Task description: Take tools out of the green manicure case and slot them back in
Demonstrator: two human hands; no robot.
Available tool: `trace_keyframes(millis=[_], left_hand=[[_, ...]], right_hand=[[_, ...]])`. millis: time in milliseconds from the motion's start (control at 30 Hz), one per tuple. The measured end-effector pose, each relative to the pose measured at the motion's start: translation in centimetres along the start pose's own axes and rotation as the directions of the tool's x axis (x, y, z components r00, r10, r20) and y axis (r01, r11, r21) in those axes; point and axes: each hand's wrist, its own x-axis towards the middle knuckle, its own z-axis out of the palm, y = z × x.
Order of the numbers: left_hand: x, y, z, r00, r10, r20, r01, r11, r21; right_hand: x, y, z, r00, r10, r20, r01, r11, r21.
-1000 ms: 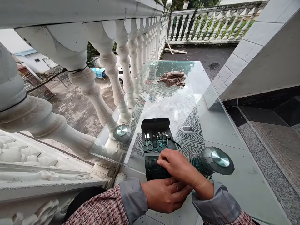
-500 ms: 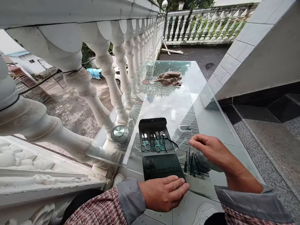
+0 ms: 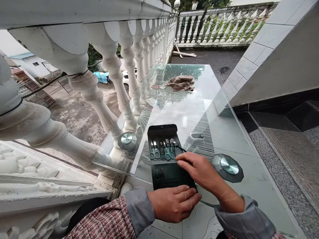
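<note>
A dark manicure case (image 3: 161, 127) lies unfolded on the glass table. Its upper panel holds small scissors (image 3: 169, 154), a second pair of scissors (image 3: 154, 153) and nail clippers (image 3: 171, 143) with teal parts. A few small pieces sit at the left of the lower panel's loops. My left hand (image 3: 174, 203) rests flat on the case's near edge, fingers stretched out. Above the right side of the lower panel is my right hand (image 3: 203, 171), its thumb and fingers closed together; what they hold, if anything, is hidden. My right hand and forearm cover the pile of slim metal tools.
On the glass table (image 3: 224, 132) lie a small white-and-grey device (image 3: 196, 136) and, at the far end, a crumpled brown cloth (image 3: 181, 83). Round metal-topped table supports (image 3: 228, 167) show through the glass. A white balustrade (image 3: 112, 69) runs along the left.
My right hand has moved left from above the pile of slim tools to the case's lower panel. My left hand has stayed on the near edge.
</note>
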Motion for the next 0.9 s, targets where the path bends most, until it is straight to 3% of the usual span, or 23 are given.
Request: trace_keyframes(millis=[200, 367, 600, 900], left_hand=[[-0.3, 0.1, 0.1, 0.999, 0.017, -0.038, -0.017, 1.0, -0.002], [-0.2, 0.2, -0.3, 0.999, 0.026, 0.039, -0.024, 0.999, -0.043], [0.0, 0.1, -1.0, 1.0, -0.001, 0.028, 0.004, 0.995, -0.101], [-0.3, 0.1, -0.1, 1.0, 0.0, 0.02, 0.002, 0.994, -0.112]], right_hand=[[1.3, -2.3, 3.6, 0.986, -0.089, 0.142, 0.083, 0.995, 0.052], [2.2, -3.1, 4.6, 0.969, -0.084, 0.233, 0.093, 0.995, -0.028], [2.8, -3.0, 5.1, 0.962, -0.068, 0.266, 0.08, 0.996, -0.035], [4.0, -4.0, 4.2, 0.975, 0.093, 0.2, -0.149, 0.947, 0.283]])
